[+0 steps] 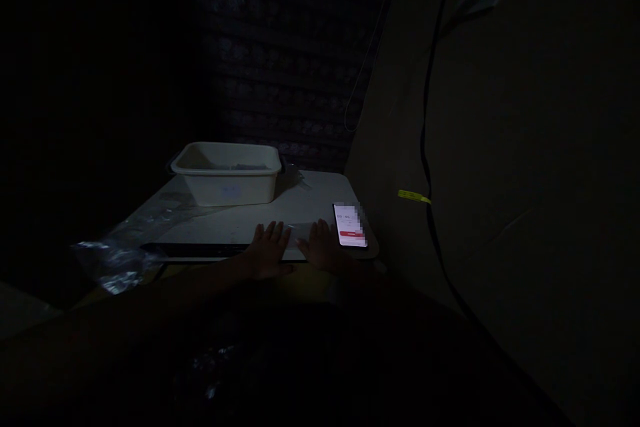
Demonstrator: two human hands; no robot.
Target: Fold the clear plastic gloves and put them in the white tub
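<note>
The room is dark; on the white table [313, 199], your left hand [269, 251] and right hand [319, 248] lie with fingers extended, slightly spread. The filmy sheet [301, 230] between them looks light, limp, probably slippery; pinch an edge.

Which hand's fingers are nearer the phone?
The right hand: its fingers are beside the phone; the left hand is farther off, towards the tub.

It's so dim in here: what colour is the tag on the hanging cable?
The tag on the cable is yellow, seen best in the head view.
</note>
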